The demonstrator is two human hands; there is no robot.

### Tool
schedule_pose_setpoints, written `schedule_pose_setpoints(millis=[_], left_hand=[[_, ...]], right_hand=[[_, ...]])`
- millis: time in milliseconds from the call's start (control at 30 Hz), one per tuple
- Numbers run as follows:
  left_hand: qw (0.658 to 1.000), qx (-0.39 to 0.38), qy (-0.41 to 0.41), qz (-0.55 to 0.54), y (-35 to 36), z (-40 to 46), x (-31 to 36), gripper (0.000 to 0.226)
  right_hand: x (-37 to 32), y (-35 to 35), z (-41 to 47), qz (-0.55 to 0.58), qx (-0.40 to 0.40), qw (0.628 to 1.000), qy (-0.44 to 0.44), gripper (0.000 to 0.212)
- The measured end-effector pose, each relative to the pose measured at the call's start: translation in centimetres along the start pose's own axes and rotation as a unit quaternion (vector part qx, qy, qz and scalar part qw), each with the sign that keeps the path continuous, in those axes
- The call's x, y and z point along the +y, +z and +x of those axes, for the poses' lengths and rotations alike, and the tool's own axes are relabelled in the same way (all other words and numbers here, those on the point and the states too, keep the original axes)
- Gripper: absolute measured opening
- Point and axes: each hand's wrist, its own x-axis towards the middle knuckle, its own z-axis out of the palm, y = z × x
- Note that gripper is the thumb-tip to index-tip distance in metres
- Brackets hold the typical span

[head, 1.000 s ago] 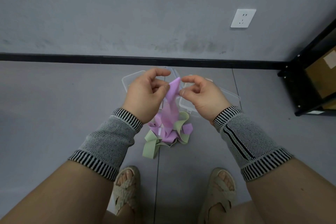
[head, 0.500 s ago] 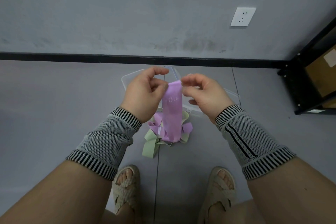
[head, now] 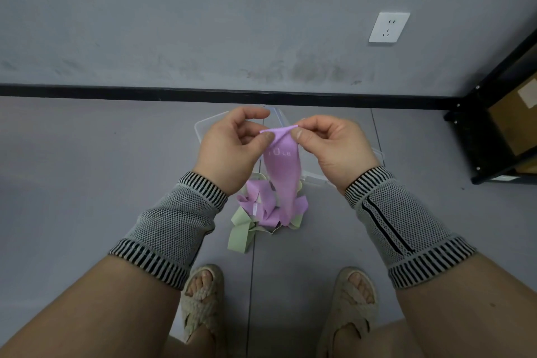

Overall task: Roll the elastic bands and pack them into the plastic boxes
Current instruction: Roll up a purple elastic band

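While your left hand [head: 229, 151] and right hand [head: 337, 148] each pinch a top corner of the purple elastic band [head: 283, 171], it hangs to the band pile [head: 261, 212] on the floor, before the clear plastic boxes [head: 203, 128]

Purple band [head: 283, 174], green bands [head: 242, 234], striped grey sleeves [head: 174, 224]

- The left hand [head: 229, 151] and right hand [head: 334, 148] pinch the top edge of one elastic band [head: 283, 174] between them, above the floor [head: 87, 183].
- The band hangs down onto a heap of bands [head: 261, 212] on the floor.
- Plastic boxes [head: 374, 154] lie behind the heap, near the wall [head: 203, 23].
- A shelf [head: 494, 131] stands to the right.
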Motion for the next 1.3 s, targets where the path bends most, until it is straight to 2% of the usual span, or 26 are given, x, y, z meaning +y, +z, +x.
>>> schedule_pose_setpoints(millis=[200, 433, 633, 733, 900, 1067, 1133, 1300], left_hand=[[1.000, 0.019, 0.015, -0.009, 0.1, 0.0, 0.0, 0.025], [0.998, -0.020, 0.048, -0.022, 0.6, -0.6, 0.0, 0.048], [0.996, -0.051, 0.073, -0.024, 0.9, -0.7, 0.0, 0.045], [0.995, -0.043, 0.077, -0.038, 0.9, -0.7, -0.1, 0.047], [0.993, -0.020, 0.112, 0.030, 1.0, -0.8, 0.0, 0.036], [0.995, 0.035, 0.086, 0.018, 0.5, -0.4, 0.1, 0.032], [0.995, 0.045, 0.087, 0.019, 0.4, -0.3, 0.3, 0.033], [0.996, 0.002, 0.088, -0.002, 0.3, -0.5, 0.0, 0.035]], right_hand=[[0.0, 0.2, 0.0, 0.011, -0.006, 1.000, -0.006, 0.013], [0.2, 0.3, 0.3, 0.085, 0.016, 0.996, 0.028, 0.014], [-0.1, -0.2, 0.4, 0.175, 0.023, 0.982, 0.061, 0.012], [-0.1, -0.1, 0.3, 0.161, 0.033, 0.985, 0.059, 0.011], [-0.1, 0.0, 0.3, 0.141, 0.043, 0.987, 0.060, 0.005], [-0.2, -0.2, -0.2, 0.066, 0.017, 0.998, -0.003, 0.023], [-0.4, 0.1, -0.5, 0.029, -0.004, 0.999, -0.034, 0.024], [-0.6, 0.6, -0.4, 0.040, 0.006, 0.997, -0.065, 0.029]])
